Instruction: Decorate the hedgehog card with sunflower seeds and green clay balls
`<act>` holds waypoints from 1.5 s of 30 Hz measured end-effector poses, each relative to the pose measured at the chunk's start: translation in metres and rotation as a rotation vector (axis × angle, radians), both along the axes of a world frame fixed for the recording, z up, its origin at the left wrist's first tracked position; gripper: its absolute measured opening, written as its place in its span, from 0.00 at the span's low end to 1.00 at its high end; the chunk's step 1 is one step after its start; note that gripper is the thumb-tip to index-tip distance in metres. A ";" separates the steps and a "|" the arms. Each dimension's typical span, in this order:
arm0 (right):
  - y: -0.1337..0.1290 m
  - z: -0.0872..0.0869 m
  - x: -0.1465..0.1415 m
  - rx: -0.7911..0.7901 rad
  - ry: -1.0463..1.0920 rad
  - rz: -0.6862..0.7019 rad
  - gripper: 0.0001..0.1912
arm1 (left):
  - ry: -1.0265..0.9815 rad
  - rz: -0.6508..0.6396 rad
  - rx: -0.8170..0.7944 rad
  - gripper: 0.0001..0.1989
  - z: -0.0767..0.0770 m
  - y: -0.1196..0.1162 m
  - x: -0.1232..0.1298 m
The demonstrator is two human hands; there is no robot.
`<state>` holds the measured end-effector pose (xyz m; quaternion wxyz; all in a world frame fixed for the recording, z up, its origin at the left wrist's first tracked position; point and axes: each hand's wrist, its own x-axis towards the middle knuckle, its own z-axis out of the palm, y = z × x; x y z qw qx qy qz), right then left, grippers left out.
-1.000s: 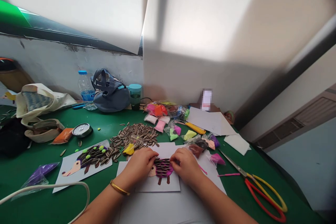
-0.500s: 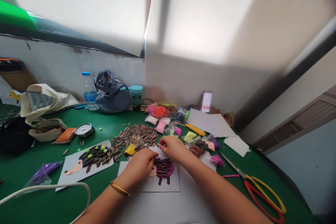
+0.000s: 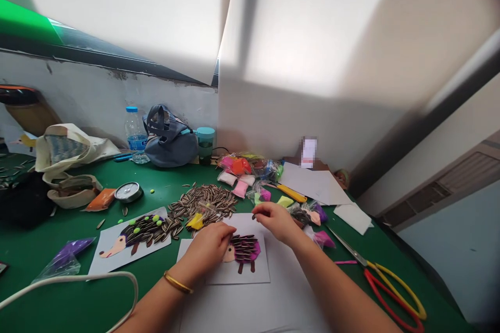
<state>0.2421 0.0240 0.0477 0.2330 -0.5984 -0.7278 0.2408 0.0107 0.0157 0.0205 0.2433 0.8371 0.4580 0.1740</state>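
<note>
A white card [image 3: 255, 276] lies in front of me with a hedgehog picture on it. The hedgehog has a pink face, a purple body [image 3: 255, 254] covered in sunflower seeds, and brown legs. My left hand [image 3: 211, 244] lies over the card's left part beside the face, fingers curled together, and what they hold, if anything, is hidden. Above the card's upper right, my right hand [image 3: 276, 221] pinches a dark sunflower seed [image 3: 253, 216] between thumb and finger. Behind the card spreads a heap of striped sunflower seeds [image 3: 207, 197], with a yellow clay packet [image 3: 195, 221] at its near edge.
On the left lies a second hedgehog card [image 3: 113, 263] with green dots. A white cable [image 3: 78, 277] curves across the near left. Large scissors [image 3: 367, 265] lie at right, near clay packets [image 3: 324, 239] and a yellow cutter [image 3: 291, 192]. A bottle [image 3: 136, 140] and bag [image 3: 172, 145] stand behind.
My right hand has moved right, away from my left hand, and the seed in its fingertips now shows. My left hand stays beside the hedgehog's face. The view has shifted slightly.
</note>
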 end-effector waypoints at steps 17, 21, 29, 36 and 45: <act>-0.053 -0.040 0.016 0.032 0.318 -0.048 0.05 | -0.016 -0.006 0.010 0.17 -0.004 0.002 0.000; -0.057 -0.037 0.014 0.057 0.220 -0.038 0.08 | -0.015 -0.010 0.007 0.17 -0.004 0.003 0.000; -0.058 -0.037 0.008 0.173 0.081 -0.010 0.08 | -0.003 -0.008 -0.003 0.16 -0.003 0.003 0.000; -0.059 -0.043 0.004 0.247 0.004 -0.003 0.09 | -0.012 -0.011 0.000 0.16 -0.004 0.003 0.000; -0.057 -0.044 0.003 0.384 -0.155 0.062 0.09 | -0.009 -0.013 -0.003 0.16 -0.003 0.003 0.000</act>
